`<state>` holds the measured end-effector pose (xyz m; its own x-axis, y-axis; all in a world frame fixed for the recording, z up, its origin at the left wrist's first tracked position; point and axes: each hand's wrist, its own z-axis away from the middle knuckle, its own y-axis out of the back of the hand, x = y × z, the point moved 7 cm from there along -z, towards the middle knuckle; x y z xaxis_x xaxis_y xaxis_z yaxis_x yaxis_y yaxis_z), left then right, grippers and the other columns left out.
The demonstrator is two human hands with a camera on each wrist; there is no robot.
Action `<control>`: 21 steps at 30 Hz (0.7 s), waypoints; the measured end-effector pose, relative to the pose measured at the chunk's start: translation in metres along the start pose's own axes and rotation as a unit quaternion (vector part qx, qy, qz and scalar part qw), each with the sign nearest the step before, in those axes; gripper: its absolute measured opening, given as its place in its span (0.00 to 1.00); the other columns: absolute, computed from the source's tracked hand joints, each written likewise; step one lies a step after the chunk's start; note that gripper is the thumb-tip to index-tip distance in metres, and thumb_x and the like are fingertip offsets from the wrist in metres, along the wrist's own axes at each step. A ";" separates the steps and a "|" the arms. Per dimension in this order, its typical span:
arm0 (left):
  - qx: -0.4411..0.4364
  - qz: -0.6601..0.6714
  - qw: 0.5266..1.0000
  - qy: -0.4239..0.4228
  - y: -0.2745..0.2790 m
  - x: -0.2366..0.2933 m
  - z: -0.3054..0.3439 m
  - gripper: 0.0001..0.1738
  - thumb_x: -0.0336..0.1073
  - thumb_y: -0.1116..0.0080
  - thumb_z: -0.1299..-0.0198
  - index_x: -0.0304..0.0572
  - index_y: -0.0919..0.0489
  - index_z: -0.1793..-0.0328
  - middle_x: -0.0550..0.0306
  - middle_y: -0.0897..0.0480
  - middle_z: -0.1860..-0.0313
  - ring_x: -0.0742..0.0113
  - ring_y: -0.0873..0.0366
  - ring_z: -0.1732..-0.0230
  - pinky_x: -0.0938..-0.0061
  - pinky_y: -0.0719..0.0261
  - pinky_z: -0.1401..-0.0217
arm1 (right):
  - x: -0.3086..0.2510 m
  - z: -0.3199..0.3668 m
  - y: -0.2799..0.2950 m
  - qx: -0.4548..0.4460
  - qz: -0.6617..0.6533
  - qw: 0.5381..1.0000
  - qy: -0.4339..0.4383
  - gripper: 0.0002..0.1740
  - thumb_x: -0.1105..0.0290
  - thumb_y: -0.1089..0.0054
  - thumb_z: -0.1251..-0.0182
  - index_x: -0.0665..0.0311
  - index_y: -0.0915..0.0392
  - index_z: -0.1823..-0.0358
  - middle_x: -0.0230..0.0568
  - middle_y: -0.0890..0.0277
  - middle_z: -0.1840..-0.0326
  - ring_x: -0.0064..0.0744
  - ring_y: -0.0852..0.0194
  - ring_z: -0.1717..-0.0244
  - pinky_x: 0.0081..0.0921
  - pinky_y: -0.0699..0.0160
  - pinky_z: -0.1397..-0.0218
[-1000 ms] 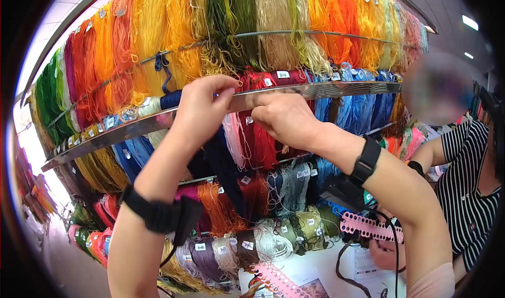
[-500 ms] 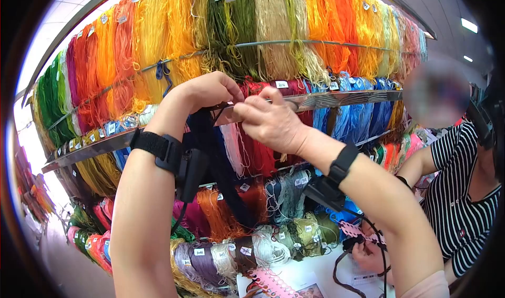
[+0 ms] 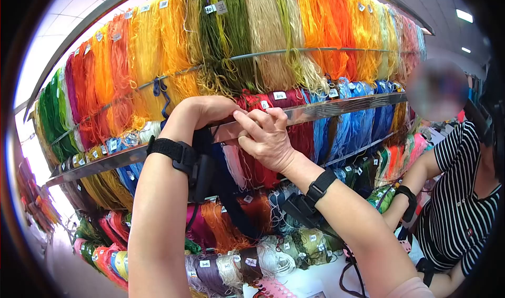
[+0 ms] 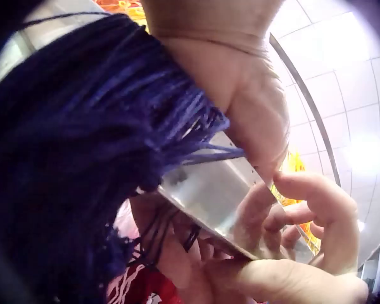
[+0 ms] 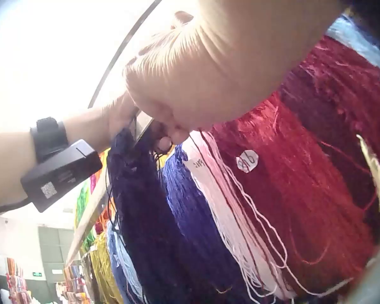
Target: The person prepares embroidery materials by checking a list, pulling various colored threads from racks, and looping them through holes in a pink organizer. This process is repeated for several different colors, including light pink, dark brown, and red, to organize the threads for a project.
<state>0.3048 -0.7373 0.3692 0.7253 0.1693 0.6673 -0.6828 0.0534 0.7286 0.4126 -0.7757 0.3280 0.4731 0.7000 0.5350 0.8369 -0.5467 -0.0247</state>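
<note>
A skein of navy blue thread (image 5: 145,215) hangs from a shiny metal strip (image 3: 336,107) along the rack. My left hand (image 3: 213,110) bends over the strip at the top of this skein and grips there; its fingertips are mostly hidden. In the left wrist view the navy strands (image 4: 82,139) fill the left side, beside the left palm. Close beside it, my right hand (image 3: 266,140) has bent fingers at the strip's edge, near some loose dark strands. Whether these fingers pinch a strand, I cannot tell.
Orange and yellow skeins (image 3: 158,40) with paper tags hang above the strip. Red skeins (image 5: 291,183) and a pale pink skein (image 5: 209,196) hang beside the navy one. More skeins (image 3: 208,264) lie below. A person in a striped shirt (image 3: 447,193) is at the right.
My left hand has bent further over the strip, its wrist turned and lowered. My right hand has shifted left and opened from a tighter curl, nearer the left hand.
</note>
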 end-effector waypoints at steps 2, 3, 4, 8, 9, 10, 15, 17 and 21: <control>0.003 0.028 1.000 0.009 0.003 -0.009 -0.009 0.10 0.38 0.52 0.45 0.45 0.23 0.74 0.65 0.25 0.79 0.77 0.29 0.78 0.82 0.30 0.73 | 0.001 0.000 0.000 -0.005 -0.004 1.000 -0.003 0.03 0.65 0.45 0.63 0.53 0.27 0.85 0.29 0.31 0.51 0.28 0.38 0.51 0.39 0.52 0.45; -0.004 0.006 1.000 -0.015 0.005 -0.010 -0.012 0.09 0.37 0.51 0.46 0.44 0.22 0.73 0.65 0.24 0.79 0.77 0.29 0.78 0.81 0.30 0.73 | 0.001 0.000 0.000 -0.010 -0.008 1.000 -0.003 0.03 0.65 0.45 0.63 0.53 0.27 0.85 0.29 0.31 0.51 0.28 0.38 0.51 0.39 0.52 0.45; -0.010 -0.017 0.999 -0.040 0.007 -0.008 -0.013 0.08 0.36 0.49 0.47 0.43 0.22 0.73 0.64 0.23 0.78 0.77 0.28 0.78 0.81 0.29 0.73 | 0.002 0.000 0.000 -0.014 -0.011 1.000 -0.004 0.03 0.65 0.45 0.63 0.53 0.26 0.85 0.30 0.31 0.51 0.29 0.38 0.50 0.39 0.52 0.45; -0.035 0.087 0.991 -0.096 0.012 -0.003 -0.009 0.04 0.30 0.43 0.51 0.39 0.20 0.70 0.62 0.21 0.75 0.77 0.27 0.77 0.82 0.28 0.73 | 0.003 -0.001 0.002 -0.023 -0.030 0.999 -0.001 0.04 0.66 0.45 0.62 0.55 0.26 0.82 0.31 0.31 0.52 0.30 0.38 0.51 0.39 0.51 0.46; 0.005 0.088 0.990 -0.114 0.018 0.001 -0.009 0.04 0.28 0.43 0.52 0.39 0.20 0.69 0.62 0.21 0.75 0.76 0.26 0.77 0.83 0.28 0.73 | 0.003 0.000 0.003 -0.032 -0.035 0.999 -0.002 0.05 0.66 0.45 0.61 0.56 0.25 0.80 0.32 0.31 0.52 0.30 0.38 0.51 0.39 0.51 0.46; 0.045 0.090 0.986 -0.132 0.022 0.009 -0.007 0.04 0.27 0.42 0.52 0.38 0.19 0.69 0.61 0.20 0.74 0.76 0.26 0.76 0.84 0.28 0.73 | 0.003 0.000 0.004 -0.041 -0.040 0.998 -0.004 0.06 0.67 0.45 0.60 0.57 0.25 0.78 0.33 0.30 0.53 0.30 0.37 0.51 0.39 0.50 0.47; 0.206 0.207 0.884 -0.365 0.056 0.053 -0.002 0.11 0.25 0.50 0.52 0.31 0.21 0.62 0.53 0.20 0.69 0.70 0.22 0.65 0.81 0.27 0.68 | -0.006 0.043 0.023 -0.089 -0.204 0.961 -0.164 0.11 0.74 0.46 0.54 0.65 0.26 0.66 0.40 0.30 0.59 0.36 0.32 0.56 0.31 0.38 0.55; 0.291 -0.003 0.865 -0.408 0.056 0.064 -0.010 0.15 0.24 0.54 0.54 0.31 0.22 0.59 0.51 0.19 0.64 0.66 0.23 0.59 0.78 0.27 0.56 | 0.006 0.077 0.005 -0.112 -0.275 0.907 -0.299 0.10 0.77 0.47 0.52 0.67 0.26 0.66 0.44 0.29 0.64 0.42 0.29 0.62 0.32 0.31 0.60; 0.245 -0.305 0.890 -0.235 0.023 0.039 -0.034 0.20 0.27 0.58 0.55 0.37 0.24 0.55 0.43 0.22 0.58 0.51 0.26 0.51 0.68 0.30 0.47 | 0.052 0.093 -0.003 0.006 -0.236 0.854 -0.464 0.04 0.78 0.46 0.51 0.69 0.25 0.72 0.46 0.27 0.71 0.41 0.26 0.69 0.30 0.27 0.65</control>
<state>0.3148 -0.6956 0.4068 0.9829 -0.1811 0.0321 -0.1135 -0.4599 0.8807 0.4599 -0.6947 0.2768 0.0918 0.9064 -0.4124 0.9947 -0.1023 -0.0035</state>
